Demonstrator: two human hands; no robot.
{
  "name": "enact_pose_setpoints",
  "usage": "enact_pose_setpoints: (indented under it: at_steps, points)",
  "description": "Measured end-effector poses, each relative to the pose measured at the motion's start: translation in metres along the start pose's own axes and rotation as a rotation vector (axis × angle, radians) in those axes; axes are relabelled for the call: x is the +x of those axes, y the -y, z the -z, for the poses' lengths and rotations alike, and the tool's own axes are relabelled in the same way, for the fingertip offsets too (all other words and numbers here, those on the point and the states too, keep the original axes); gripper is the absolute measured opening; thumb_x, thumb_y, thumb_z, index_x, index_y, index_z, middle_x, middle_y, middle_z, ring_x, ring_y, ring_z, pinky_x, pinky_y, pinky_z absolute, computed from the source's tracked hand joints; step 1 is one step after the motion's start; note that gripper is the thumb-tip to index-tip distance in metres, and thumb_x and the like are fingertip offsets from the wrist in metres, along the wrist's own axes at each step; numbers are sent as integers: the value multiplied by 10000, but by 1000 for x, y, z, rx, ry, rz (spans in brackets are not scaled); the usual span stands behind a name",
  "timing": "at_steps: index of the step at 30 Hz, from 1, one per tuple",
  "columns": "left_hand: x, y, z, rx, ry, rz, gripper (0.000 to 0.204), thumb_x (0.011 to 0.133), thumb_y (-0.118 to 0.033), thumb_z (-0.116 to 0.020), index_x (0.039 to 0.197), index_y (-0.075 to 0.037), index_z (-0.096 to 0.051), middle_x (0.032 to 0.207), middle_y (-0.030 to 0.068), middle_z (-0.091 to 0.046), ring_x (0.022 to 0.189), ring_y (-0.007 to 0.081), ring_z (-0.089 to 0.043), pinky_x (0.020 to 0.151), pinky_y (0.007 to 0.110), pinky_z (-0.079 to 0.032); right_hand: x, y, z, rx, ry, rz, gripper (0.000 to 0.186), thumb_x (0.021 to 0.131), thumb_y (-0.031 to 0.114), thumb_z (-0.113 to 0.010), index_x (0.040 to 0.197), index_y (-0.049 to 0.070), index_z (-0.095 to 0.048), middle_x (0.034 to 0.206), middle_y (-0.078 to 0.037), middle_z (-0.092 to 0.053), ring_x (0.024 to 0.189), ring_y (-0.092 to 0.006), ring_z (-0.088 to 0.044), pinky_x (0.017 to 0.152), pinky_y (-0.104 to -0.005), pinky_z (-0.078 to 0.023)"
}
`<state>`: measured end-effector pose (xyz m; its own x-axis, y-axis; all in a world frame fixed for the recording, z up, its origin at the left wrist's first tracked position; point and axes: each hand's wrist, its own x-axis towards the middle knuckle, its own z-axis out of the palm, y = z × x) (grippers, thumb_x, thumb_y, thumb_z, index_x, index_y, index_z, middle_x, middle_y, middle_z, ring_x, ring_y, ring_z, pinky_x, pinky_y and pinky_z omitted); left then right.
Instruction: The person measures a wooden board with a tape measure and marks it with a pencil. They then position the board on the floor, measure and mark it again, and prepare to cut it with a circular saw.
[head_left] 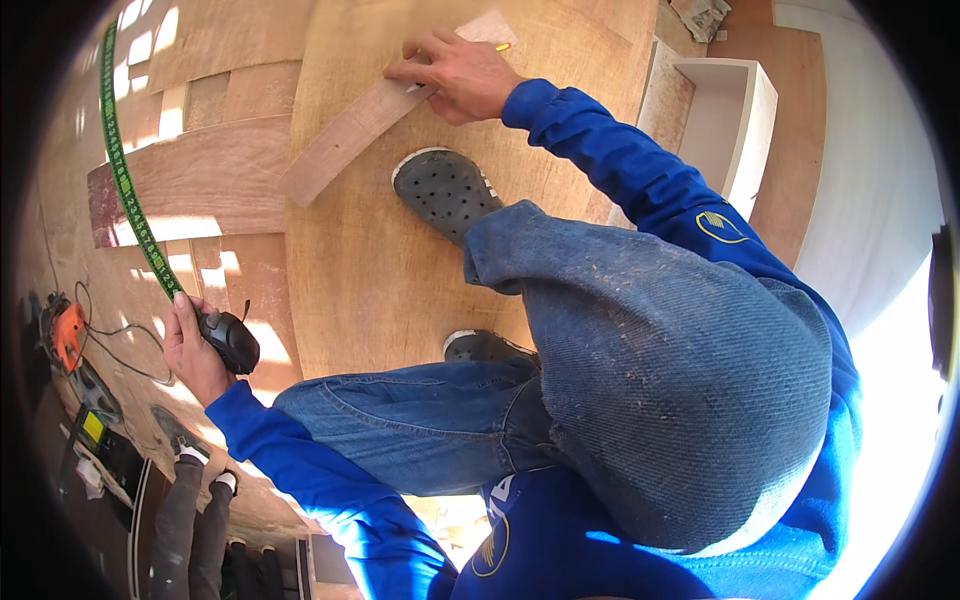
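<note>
My left hand is closed around a black tape measure. Its green blade runs out from the case toward the far left, curving over the boards. My right hand rests on a narrow strip of thin wood that lies slanted across a large plywood sheet. A pencil with a yellow and red end sticks out beside that hand, whose bent fingers appear closed on it; most of its length is hidden.
My shoes stand on the plywood. Loose thin boards lie at the left, with an orange power tool and its cord nearer the rim. A white open box stands at right. Another person's legs show at lower left.
</note>
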<state>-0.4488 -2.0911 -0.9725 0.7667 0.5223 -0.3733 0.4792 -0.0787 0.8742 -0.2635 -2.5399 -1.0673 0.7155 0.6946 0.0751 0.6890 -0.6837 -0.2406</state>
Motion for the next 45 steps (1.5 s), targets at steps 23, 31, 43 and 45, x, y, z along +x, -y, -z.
enact_pose_setpoints:
  at_steps: [23,31,43,45]
  points:
    - [-2,-13,-17,83,111,26,336,1102,-323,-626,915,-49,-677,774,9,-605,680,56,-531,615,221,-408,3,-18,-23,-16,26,0,707,699,70,-805,1364,279,-687,1358,-61,-597,1228,-288,-604,859,-391,-638]
    - [25,32,-23,101,304,204,350,1088,-343,-646,895,-56,-699,752,0,-631,648,73,-568,605,235,-447,-36,-66,5,-1,40,-252,722,692,40,-762,1370,268,-667,1387,-75,-599,1244,-330,-604,945,-419,-594]
    - [17,76,-85,207,445,147,434,1090,-367,-630,817,-30,-648,737,0,-592,691,83,-523,647,264,-425,-133,-117,12,5,-39,-774,720,713,-34,-644,1378,239,-633,1409,-79,-565,1266,-359,-596,1002,-449,-571]
    - [19,76,-92,221,421,140,434,1090,-363,-629,824,-21,-651,740,3,-596,706,85,-529,661,265,-430,-137,-119,4,29,-107,-742,707,714,-31,-643,1366,242,-642,1402,-84,-567,1250,-368,-598,1011,-450,-563]
